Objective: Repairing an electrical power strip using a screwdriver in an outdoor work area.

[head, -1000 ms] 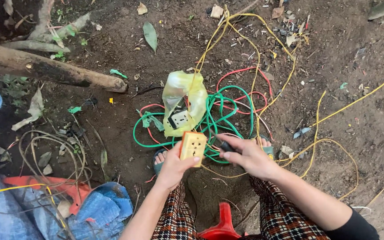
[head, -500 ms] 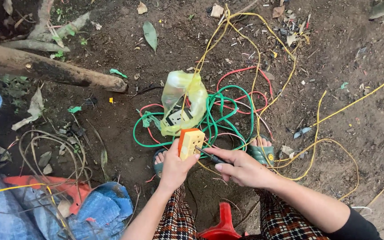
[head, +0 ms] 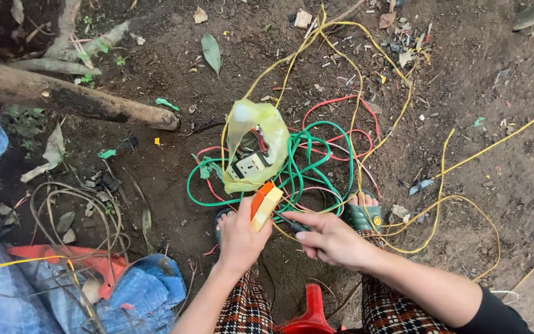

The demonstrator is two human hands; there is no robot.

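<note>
The left hand [head: 240, 238] grips a small yellow-and-orange box [head: 263, 206] edge-on, just below the yellow plastic bag [head: 256, 133] and over the green wire [head: 316, 158] tangle on the dirt. The right hand [head: 332, 238] pinches a dark tool [head: 293, 223] against its side. A second ago the box's flat yellow face showed; now it's turned edgewise.

My left hand [head: 240, 238] covers the lower part of the yellow and orange box [head: 263, 205]. My right hand [head: 332, 240] hides most of the dark tool [head: 293, 224]. The yellow plastic bag [head: 256, 133] veils the socket [head: 250, 167], its details unreadable. The red stool [head: 309, 315] is cut off at the bottom edge.
</note>
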